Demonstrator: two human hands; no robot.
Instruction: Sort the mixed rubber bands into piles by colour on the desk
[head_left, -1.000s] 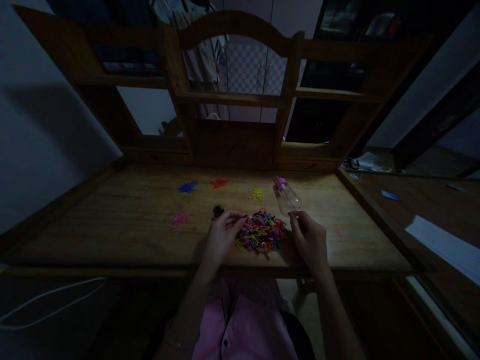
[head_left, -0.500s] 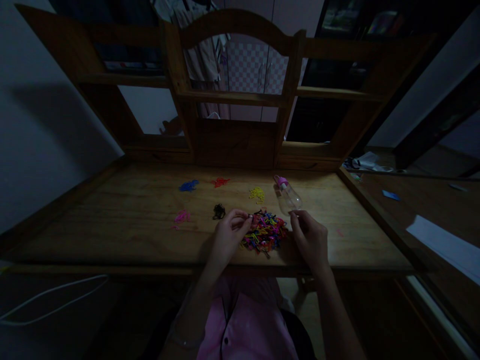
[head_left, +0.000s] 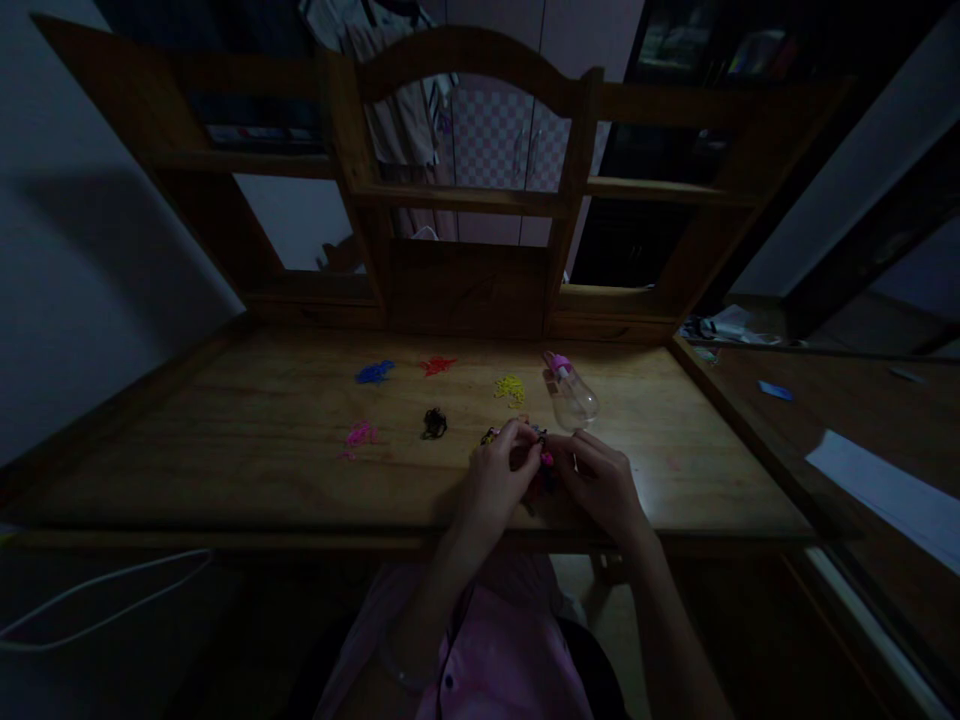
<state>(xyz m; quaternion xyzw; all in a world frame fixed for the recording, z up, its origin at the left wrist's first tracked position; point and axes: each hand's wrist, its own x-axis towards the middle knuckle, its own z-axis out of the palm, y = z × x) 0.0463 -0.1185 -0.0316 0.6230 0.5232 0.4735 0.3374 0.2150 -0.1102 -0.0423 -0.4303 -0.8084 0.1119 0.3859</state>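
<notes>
While the multicoloured heap lies beneath and between my left hand and right hand, close to both, I cannot tell whether either pinches a piece.

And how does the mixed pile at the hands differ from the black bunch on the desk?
Colour: the mixed pile shows several colours, pink and yellow among them; the black bunch looks all black. Cover: the left hand and right hand hide much of the mixed pile, while the black bunch lies uncovered, to the left of both hands. Both rest on the wooden desk.
</notes>
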